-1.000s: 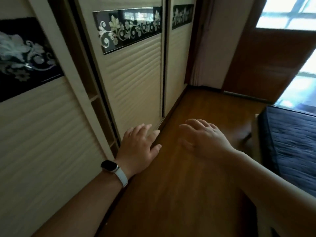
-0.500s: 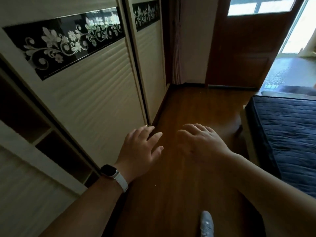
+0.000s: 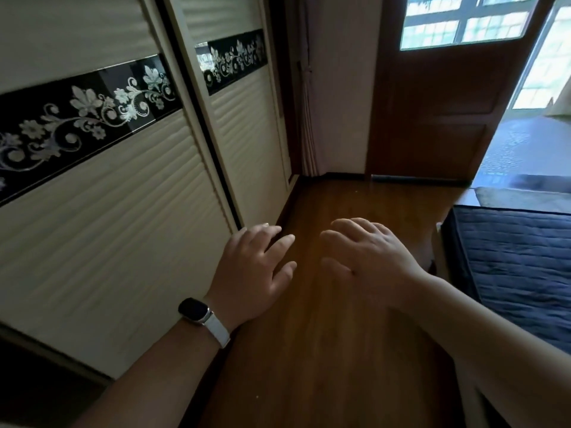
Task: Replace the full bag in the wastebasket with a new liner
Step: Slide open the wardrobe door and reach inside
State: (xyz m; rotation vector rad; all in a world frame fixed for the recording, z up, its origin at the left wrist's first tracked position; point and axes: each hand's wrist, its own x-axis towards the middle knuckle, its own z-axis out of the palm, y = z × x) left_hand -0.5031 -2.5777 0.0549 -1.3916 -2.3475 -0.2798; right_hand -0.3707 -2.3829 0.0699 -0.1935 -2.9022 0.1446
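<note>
Plainly, in the head view neither the wastebasket nor any liner is in sight, so the step in hand looks like walking on to find the basket. The left hand [image 3: 253,267] and right hand [image 3: 367,261] hover side by side above the wooden floor [image 3: 309,366], both empty, with fingers loose and slightly spread. Empty hands suit this, ready to take the bag's rim.

Open room is a narrow strip. Sliding wardrobe doors [image 3: 123,236] bound the floor's left edge and a dark mattress [image 3: 509,267] bounds its right edge. At the far edge a brown door [image 3: 432,112] stands beside a bright opening [image 3: 522,149], probably the way out. The mattress corner sits close to that path.
</note>
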